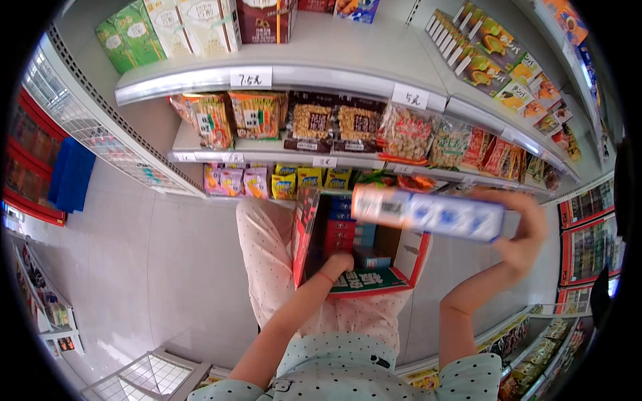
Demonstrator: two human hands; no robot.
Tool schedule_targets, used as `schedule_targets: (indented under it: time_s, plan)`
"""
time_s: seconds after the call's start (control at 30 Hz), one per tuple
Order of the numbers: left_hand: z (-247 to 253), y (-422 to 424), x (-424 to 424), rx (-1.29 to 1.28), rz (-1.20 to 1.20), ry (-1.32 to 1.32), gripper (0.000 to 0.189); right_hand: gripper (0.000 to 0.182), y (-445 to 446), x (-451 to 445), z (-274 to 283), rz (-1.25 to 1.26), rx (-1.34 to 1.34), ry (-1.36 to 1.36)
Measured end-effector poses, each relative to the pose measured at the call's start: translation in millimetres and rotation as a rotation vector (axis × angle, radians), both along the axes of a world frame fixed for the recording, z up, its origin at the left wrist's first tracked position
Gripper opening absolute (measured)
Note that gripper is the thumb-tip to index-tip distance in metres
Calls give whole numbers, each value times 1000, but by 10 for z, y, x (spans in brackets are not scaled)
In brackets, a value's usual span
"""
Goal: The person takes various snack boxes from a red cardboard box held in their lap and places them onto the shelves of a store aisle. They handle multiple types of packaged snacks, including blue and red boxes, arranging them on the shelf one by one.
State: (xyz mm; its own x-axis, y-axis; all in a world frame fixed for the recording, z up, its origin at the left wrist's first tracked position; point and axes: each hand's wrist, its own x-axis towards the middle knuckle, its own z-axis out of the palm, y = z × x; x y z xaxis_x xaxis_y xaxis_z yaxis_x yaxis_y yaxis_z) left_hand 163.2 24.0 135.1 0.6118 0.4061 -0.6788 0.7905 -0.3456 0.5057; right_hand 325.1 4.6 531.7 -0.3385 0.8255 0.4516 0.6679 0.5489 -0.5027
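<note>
My right hand (521, 230) grips one end of a long snack box (426, 213), white and blue with an orange end, blurred by motion. It is held over the right side of an open cardboard carton (368, 285) on my lap. Into that carton reaches my left hand (342, 263), its fingers hidden behind the near flap, so what they hold cannot be made out. Inside the carton stand small red boxes (340, 235) and blue boxes (364, 234) in stacks.
In front is a shelf unit (351, 75) with handwritten price tags. Bagged nuts (406, 131) and biscuit packs (258, 114) line its middle level, yellow and purple snack bags (311, 178) the lowest. Boxes (494, 50) fill the upper right. Behind me stand more racks (536, 346).
</note>
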Motion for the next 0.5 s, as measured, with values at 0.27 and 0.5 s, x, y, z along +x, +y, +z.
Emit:
schedule_targets:
  time_s: [0.27, 0.5]
  plan:
    - [23, -14, 19, 133, 69, 29, 52, 32, 366, -665, -1779, 90, -256, -317]
    - [-39, 5, 28, 132, 42, 46, 57, 33, 483, -1018, -3071, 76, -356, -234]
